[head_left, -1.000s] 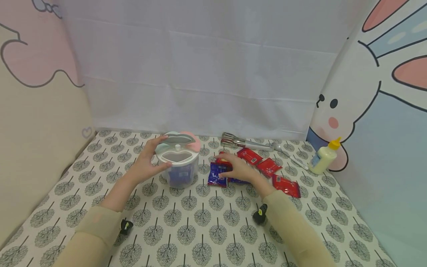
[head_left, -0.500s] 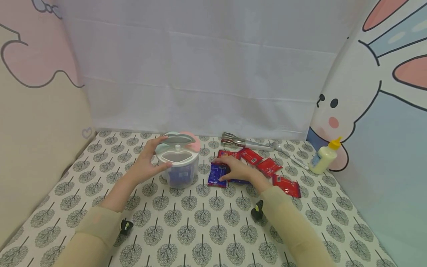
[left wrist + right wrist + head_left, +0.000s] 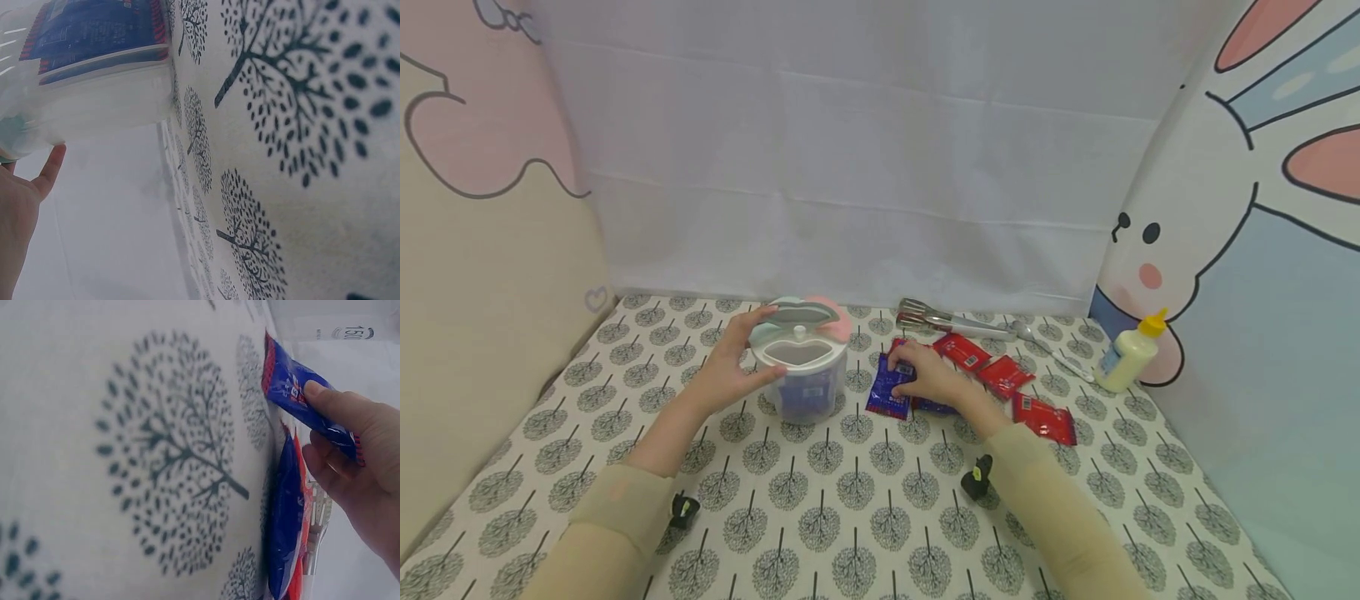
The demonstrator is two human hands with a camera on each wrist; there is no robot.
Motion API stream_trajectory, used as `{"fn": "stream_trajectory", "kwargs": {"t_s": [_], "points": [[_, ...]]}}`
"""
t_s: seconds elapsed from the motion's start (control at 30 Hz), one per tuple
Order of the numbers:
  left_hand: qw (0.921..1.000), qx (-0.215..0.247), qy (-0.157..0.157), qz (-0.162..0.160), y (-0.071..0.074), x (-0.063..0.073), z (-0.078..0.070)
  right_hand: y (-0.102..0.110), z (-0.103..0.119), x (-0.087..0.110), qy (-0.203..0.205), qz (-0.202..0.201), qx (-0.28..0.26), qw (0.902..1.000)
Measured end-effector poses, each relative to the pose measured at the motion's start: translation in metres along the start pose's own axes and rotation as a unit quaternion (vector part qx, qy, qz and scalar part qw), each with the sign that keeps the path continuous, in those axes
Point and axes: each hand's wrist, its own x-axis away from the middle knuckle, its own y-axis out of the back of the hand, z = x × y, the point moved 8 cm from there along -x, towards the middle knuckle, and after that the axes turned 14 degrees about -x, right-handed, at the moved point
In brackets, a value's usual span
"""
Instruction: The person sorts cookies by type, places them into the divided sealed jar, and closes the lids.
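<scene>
Steadying, it seems, the container [image 3: 808, 389] near the back edge of the desk [image 3: 790, 533], the left hand [image 3: 724, 371] grips its top; farther from the left edge, the right hand [image 3: 932, 377] pinches a blue packet [image 3: 883, 392], apparently against slipping.

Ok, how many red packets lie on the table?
4: one red packet partly behind the right hand, the second, third and fourth stretching diagonally to its right. More may be hidden.

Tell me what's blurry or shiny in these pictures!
Head view: soft, even light; left wrist view: the big tree print blurs rightward, glints streak the clear plastic container; right wrist view: hazy, shine on the held blue packet.
</scene>
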Motion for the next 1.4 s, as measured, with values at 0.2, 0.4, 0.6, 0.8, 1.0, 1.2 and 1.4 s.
{"fn": "stream_trajectory", "kwargs": {"t_s": [0.2, 0.4, 0.6, 0.8, 1.0, 1.2, 1.4], "points": [[1.0, -0.002, 0.002, -0.001, 0.001, 0.0, -0.002, 0.013, 0.016, 0.004, 0.017, -0.038, -0.015, 0.999], [1.0, 0.003, 0.006, 0.002, 0.001, 0.0, -0.002, 0.031, 0.043, 0.013, 0.05, -0.052, -0.017, 0.9973], [0.9999, 0.005, 0.009, 0.002, 0.001, 0.001, -0.002, 0.051, 0.076, 0.02, 0.083, -0.069, -0.028, 0.9937], [0.9999, 0.011, 0.011, 0.003, 0.001, 0.001, -0.002, 0.066, 0.106, 0.022, 0.113, -0.072, -0.045, 0.9899], [1.0, 0.003, -0.001, 0.002, 0.001, 0.001, -0.004, 0.079, 0.129, 0.019, 0.139, -0.098, -0.046, 0.9843], [0.9999, 0.005, -0.01, 0.0, 0.001, 0.0, -0.005, 0.086, 0.159, 0.012, 0.227, -0.123, -0.045, 0.965], [1.0, 0.006, 0.0, 0.0, 0.001, 0.001, -0.004, 0.087, 0.184, 0.006, 0.301, -0.14, -0.04, 0.9425]]}}
